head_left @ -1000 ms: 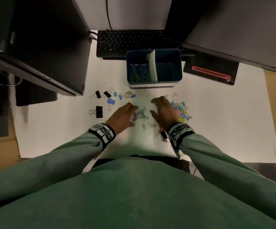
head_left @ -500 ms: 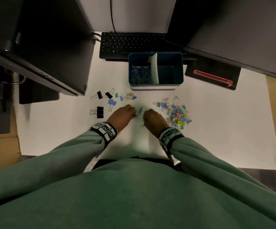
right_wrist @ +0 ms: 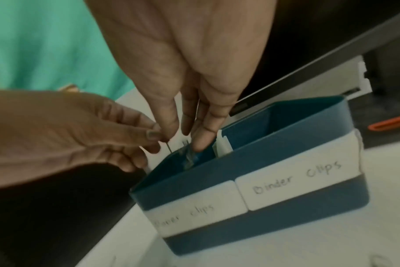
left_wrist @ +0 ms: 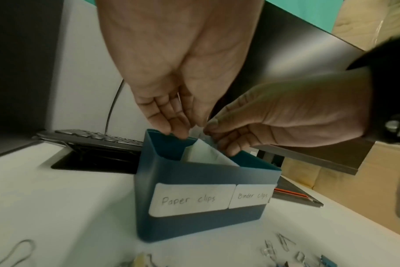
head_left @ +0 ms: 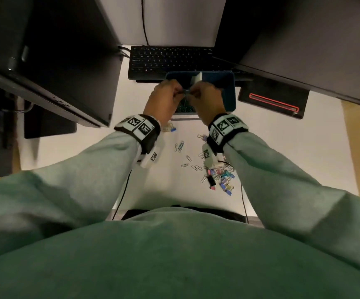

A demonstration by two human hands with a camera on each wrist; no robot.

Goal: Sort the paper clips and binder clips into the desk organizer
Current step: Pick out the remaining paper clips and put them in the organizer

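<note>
The blue desk organizer stands in front of the keyboard, split by a white divider. Its labels read "Paper clips" on the left and "Binder clips" on the right. My left hand and right hand meet above the left compartment and pinch a small bunch of paper clips between their fingertips; the bunch is blurred. More paper clips lie inside that compartment. Loose paper clips and a pile of coloured binder clips lie on the white desk under my right forearm.
A black keyboard sits right behind the organizer. Dark monitors overhang at the left and the right. A black device with a red line lies right of the organizer. A small blue binder clip peeks out beside my left wrist.
Both hands gathered paper clips on the desk, then rose and moved away from me to the organizer's left compartment with the bunch between them.
</note>
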